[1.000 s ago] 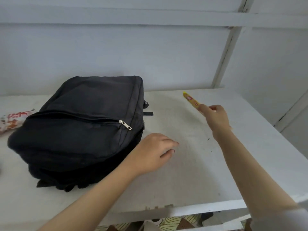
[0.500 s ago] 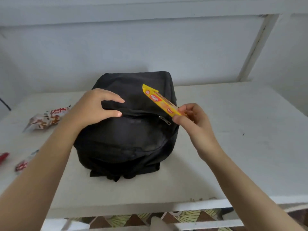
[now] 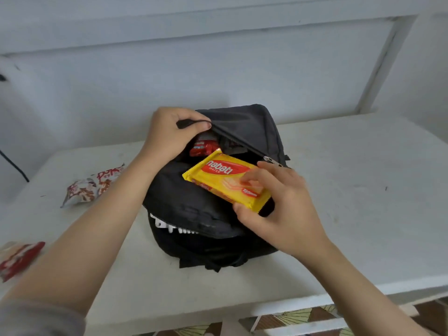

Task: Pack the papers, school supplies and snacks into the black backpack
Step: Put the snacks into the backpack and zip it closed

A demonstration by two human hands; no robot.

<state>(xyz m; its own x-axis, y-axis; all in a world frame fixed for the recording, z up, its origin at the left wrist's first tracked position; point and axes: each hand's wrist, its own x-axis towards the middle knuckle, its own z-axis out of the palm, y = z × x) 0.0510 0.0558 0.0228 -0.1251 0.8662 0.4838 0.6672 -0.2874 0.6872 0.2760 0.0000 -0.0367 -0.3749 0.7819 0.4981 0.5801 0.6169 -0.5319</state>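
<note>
The black backpack (image 3: 244, 127) lies in the middle of the white table (image 3: 351, 195). My left hand (image 3: 169, 132) grips the upper flap of its front pocket and holds the pocket open. A red snack pack (image 3: 202, 147) shows inside the opening. My right hand (image 3: 281, 204) pinches a yellow wafer pack (image 3: 225, 178) by its near end, its far end pointing at the pocket mouth. A second zipper (image 3: 174, 226) lower on the bag shows white teeth.
A white and red snack bag (image 3: 94, 185) lies on the table left of the backpack. Another red and white wrapper (image 3: 19, 258) sits at the left edge. A white wall runs behind the table. Patterned floor shows below the front edge.
My left hand has taken the pocket flap and pulled it open. My right hand has carried the yellow wafer pack from the right side of the table to the pocket mouth.
</note>
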